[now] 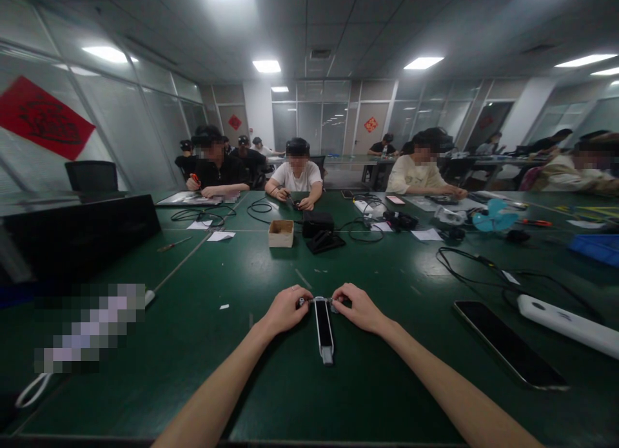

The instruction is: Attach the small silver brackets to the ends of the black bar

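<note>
A slim white device with a black face (324,325) lies lengthwise on the green table (193,351), pointing away from me. My left hand (285,310) and my right hand (356,308) meet at its far end from either side. The fingertips of both hands pinch small dark parts there, with a small metal piece showing between them. The fingers hide most of that end. The device's near end, with a grey tip, stays uncovered.
A black smartphone (507,345) and a white power strip (568,324) lie to my right, with black cables (483,271) behind them. Ahead stand a small cardboard box (281,233) and a black pouch (318,224). Several people sit working along the table.
</note>
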The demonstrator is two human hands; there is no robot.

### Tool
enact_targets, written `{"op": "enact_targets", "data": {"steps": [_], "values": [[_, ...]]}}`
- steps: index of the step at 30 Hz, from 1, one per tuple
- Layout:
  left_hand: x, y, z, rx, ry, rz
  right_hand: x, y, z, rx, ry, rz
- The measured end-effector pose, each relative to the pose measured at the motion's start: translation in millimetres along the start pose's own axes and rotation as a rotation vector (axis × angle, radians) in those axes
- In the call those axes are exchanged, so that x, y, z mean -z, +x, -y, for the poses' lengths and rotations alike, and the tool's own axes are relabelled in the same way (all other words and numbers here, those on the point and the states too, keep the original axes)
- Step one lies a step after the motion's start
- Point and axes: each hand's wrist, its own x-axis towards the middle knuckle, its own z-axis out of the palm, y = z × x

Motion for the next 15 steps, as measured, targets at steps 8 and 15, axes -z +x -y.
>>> {"op": "enact_targets", "data": {"steps": [8,15], "values": [[-2.1,0.8,2.9,-0.015,0.009,-0.013,2.2,0.1,3.3,-0.035,0.018,0.005],[-3.9,1.1,4.2,-0.026,0.008,-0.019,2.8,-0.4,4.0,-0.030,0.012,0.006]]}}
